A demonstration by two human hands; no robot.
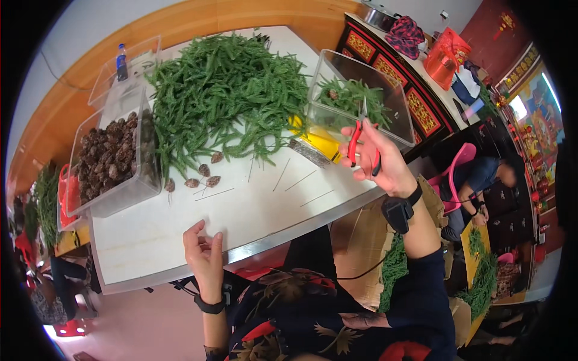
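Note:
My right hand [385, 159] grips red-handled pliers [355, 143], jaws pointing up, in front of the clear bin at the right. Over the table's near edge is my left hand [203, 251], its fingers apart and nothing in it. Several loose pine cones [203, 170] lie on the white table [150, 243], some with thin wires. Thin wire pieces [281, 174] are scattered right of them. Behind rises a big heap of green artificial pine sprigs [232, 90]. A yellow package [319, 144] lies beside my right hand, partly covered by the sprigs.
At the left, a clear bin [123, 201] is full of pine cones [111, 153]. Another clear bin [406, 126] holds a few sprigs. A bottle [121, 63] stands at the back left. Cardboard [361, 240] is below the table's right edge; a person [475, 180] sits farther right.

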